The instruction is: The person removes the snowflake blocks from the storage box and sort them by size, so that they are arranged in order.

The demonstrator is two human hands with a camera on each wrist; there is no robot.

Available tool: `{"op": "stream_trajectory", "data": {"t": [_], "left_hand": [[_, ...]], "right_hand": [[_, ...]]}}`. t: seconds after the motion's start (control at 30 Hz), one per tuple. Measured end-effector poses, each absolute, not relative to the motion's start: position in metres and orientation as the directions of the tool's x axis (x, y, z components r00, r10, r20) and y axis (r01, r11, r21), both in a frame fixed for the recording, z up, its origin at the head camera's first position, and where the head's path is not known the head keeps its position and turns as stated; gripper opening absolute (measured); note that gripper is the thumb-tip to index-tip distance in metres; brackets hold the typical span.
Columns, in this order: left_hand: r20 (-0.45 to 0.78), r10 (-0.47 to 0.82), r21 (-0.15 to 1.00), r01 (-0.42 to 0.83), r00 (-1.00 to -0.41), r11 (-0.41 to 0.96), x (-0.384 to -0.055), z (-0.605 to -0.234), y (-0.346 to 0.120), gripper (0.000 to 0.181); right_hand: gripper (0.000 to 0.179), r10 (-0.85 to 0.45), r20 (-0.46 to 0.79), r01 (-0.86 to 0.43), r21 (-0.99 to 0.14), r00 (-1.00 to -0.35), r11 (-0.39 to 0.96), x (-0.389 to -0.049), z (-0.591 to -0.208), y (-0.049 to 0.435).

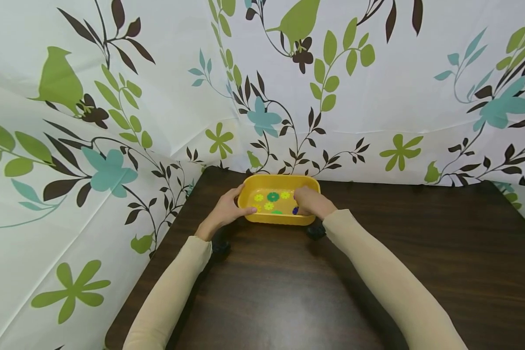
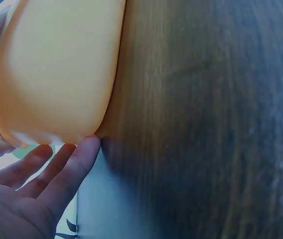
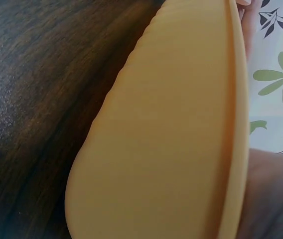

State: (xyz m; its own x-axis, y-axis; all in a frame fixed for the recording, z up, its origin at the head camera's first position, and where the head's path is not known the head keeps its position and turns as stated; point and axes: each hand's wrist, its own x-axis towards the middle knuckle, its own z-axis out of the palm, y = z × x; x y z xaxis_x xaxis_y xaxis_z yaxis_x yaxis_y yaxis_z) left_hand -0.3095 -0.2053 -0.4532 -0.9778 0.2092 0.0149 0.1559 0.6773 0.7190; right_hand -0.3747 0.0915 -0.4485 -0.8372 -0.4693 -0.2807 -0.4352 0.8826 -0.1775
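A yellow oblong plastic tub point(image 1: 280, 219) sits near the far edge of the dark table. My left hand point(image 1: 225, 210) holds the tub's left end, its thumb at the front rim and its fingers point(image 2: 64, 172) against the outer wall. Inside lie several small flower-shaped pieces: yellow ones point(image 1: 269, 206), a green one point(image 1: 273, 197) and a dark blue one point(image 1: 295, 210). My right hand point(image 1: 311, 201) reaches down into the tub's right end, close to the blue piece. Its fingertips are hidden, and I cannot tell whether they hold a piece.
The dark wood table point(image 1: 280, 291) extends toward me and to the right. A white cloth point(image 1: 376, 97) printed with leaves, birds and flowers hangs behind the table and along its left side. Black wrist gear point(image 1: 316, 230) shows under each wrist.
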Motion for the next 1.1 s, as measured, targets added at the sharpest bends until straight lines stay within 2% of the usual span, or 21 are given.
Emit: {"op": "stream_trajectory", "data": {"t": [0.23,0.43,0.63,0.87,1.0,1.1], "left_hand": [[0.015,0.208,0.715,0.156,-0.978,0.682,-0.310,-0.454,-0.206,0.112],[0.021,0.217,0.715,0.167,-0.976,0.679,-0.310,-0.454,-0.206,0.112],[0.028,0.217,0.714,0.171,-0.976,0.679,-0.311,-0.455,-0.206,0.112],[0.025,0.213,0.712,0.167,-0.977,0.682,-0.310,-0.454,-0.205,0.111],[0.017,0.211,0.715,0.159,-0.977,0.681,-0.308,-0.453,-0.204,0.111],[0.013,0.209,0.713,0.156,-0.978,0.683,-0.308,-0.452,-0.204,0.111]], "right_hand": [[0.024,-0.461,-0.289,-0.438,-0.145,-0.839,0.887,-0.376,-0.448,0.087],[0.018,-0.414,-0.324,-0.382,-0.160,-0.850,0.910,-0.363,-0.434,0.081],[0.012,-0.413,-0.337,-0.381,-0.159,-0.846,0.911,-0.358,-0.427,0.081],[0.012,-0.421,-0.335,-0.409,-0.111,-0.843,0.906,-0.345,-0.413,0.079],[0.016,-0.442,-0.328,-0.407,-0.173,-0.835,0.897,-0.343,-0.412,0.082],[0.012,-0.468,-0.329,-0.409,-0.234,-0.820,0.882,-0.342,-0.411,0.085]]}}
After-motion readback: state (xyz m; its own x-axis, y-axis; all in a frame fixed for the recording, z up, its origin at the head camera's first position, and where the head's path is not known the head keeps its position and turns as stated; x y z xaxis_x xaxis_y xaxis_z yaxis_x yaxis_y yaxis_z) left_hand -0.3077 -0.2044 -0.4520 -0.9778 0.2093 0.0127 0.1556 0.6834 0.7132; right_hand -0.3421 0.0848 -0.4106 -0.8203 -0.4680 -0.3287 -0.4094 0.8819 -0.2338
